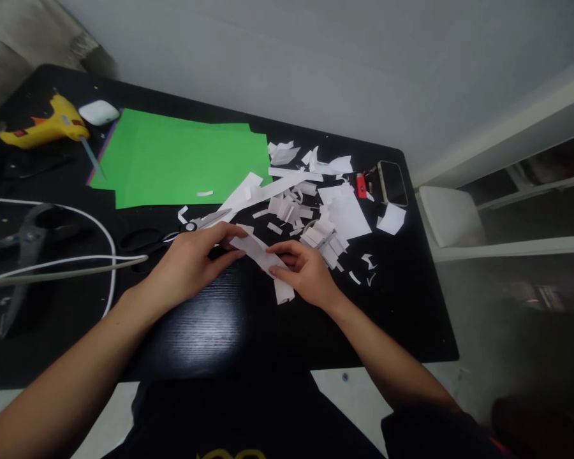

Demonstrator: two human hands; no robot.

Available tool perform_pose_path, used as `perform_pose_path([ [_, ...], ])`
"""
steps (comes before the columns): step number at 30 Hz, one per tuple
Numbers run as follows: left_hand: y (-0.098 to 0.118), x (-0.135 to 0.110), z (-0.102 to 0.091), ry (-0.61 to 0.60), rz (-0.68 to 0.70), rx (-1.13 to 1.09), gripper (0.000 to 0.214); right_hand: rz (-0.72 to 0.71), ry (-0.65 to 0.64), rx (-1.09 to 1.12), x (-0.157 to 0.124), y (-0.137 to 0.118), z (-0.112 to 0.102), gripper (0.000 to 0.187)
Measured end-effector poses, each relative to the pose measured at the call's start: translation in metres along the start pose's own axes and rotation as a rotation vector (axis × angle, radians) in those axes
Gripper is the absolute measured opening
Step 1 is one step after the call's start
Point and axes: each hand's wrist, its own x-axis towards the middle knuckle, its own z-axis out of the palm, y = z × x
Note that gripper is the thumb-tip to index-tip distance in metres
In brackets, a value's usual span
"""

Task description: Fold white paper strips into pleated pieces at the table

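Observation:
A white paper strip [257, 251] is stretched between my two hands above the black table. Its upper left end is pinched by my left hand [198, 258], thumb below and fingers on top. My right hand [303, 271] grips the lower right part between thumb and fingers. Another short piece of folded white paper [284, 291] shows just below my right fingertips. Scissors [205, 221] lie behind my left hand, partly covered by it. Beyond my hands are cut paper scraps [287, 210] and a small folded-paper construction [321, 237].
Green sheets [186, 156] lie at the back of the black table [363, 331]. A yellow glue gun [60, 121] and a white mouse-like object [99, 112] are at far left. White cables [112, 255] cross the left side. A phone [392, 183] lies at the right.

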Motion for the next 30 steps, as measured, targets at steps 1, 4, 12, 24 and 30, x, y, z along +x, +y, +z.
perform_pose_path([
  [1, 0.0, 0.0, 0.0, -0.003, 0.01, 0.0, 0.024, -0.004, 0.001, -0.006, 0.0, 0.0, 0.0, 0.032],
  [4, 0.0, 0.002, 0.0, -0.015, 0.065, -0.009, 0.013, -0.015, 0.006, -0.012, 0.0, 0.0, 0.0, 0.032],
  [12, 0.003, 0.002, 0.002, -0.072, 0.143, -0.017, 0.013, -0.036, 0.007, 0.015, 0.0, 0.0, 0.002, 0.031],
  [24, 0.011, -0.001, 0.002, -0.031, 0.214, 0.003, 0.013, -0.043, 0.054, -0.022, 0.0, 0.003, 0.005, 0.029],
  [30, 0.011, -0.003, 0.004, -0.045, 0.234, 0.066, 0.016, -0.054, 0.061, -0.009, 0.002, 0.005, 0.008, 0.027],
])
